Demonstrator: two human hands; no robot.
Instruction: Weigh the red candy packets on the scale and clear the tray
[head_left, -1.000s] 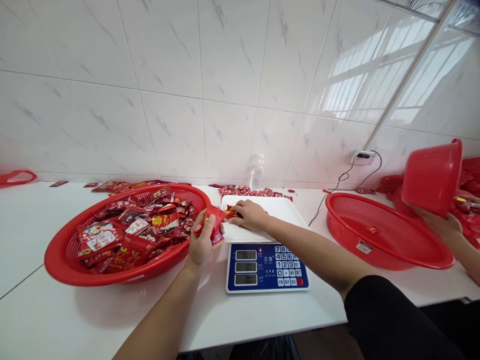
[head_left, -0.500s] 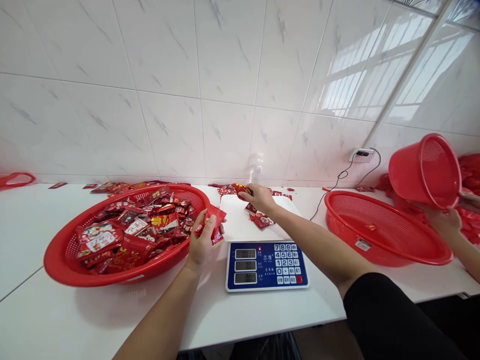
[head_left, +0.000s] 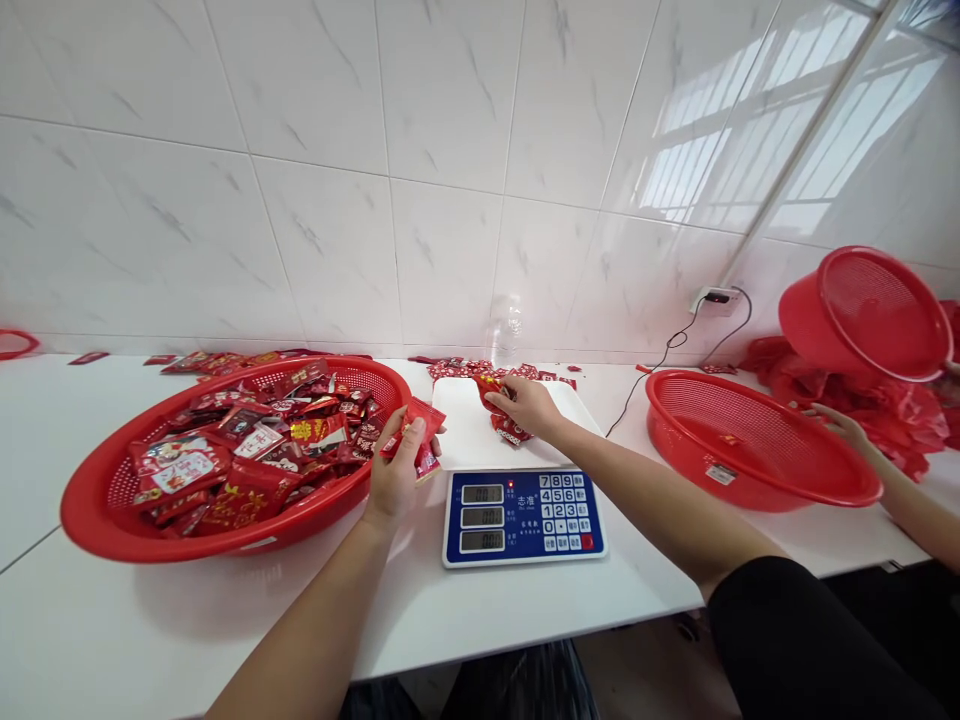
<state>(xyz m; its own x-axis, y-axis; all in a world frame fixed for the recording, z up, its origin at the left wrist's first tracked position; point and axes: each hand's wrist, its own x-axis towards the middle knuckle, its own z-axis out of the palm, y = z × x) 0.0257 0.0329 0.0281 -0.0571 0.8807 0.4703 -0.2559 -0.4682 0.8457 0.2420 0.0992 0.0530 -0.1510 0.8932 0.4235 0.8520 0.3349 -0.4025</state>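
Near the right rim of a red basket (head_left: 82, 510) full of red packets (head_left: 259, 490), my left hand (head_left: 396, 465) is closed on a few red packets (head_left: 424, 425). Over the white pan (head_left: 465, 440) of a scale, my right hand (head_left: 525, 405) pinches a red packet (head_left: 489, 388). Other dark red packets (head_left: 511, 432) lie on the pan just below that hand. The scale's blue panel (head_left: 525, 515) faces me, its small digits hard to read.
Loose packets (head_left: 217, 362) line the wall, with a clear bottle (head_left: 506, 330) behind the scale. At right are a wide red basket (head_left: 750, 490), a black cable (head_left: 660, 355), and another person's hand (head_left: 840, 425) under a tilted red basket (head_left: 862, 310).
My right hand has come lower over the pan with its packet. The other person's tilted basket has moved right, and their near hand has left it for the wide basket's rim. The view has shifted slightly.
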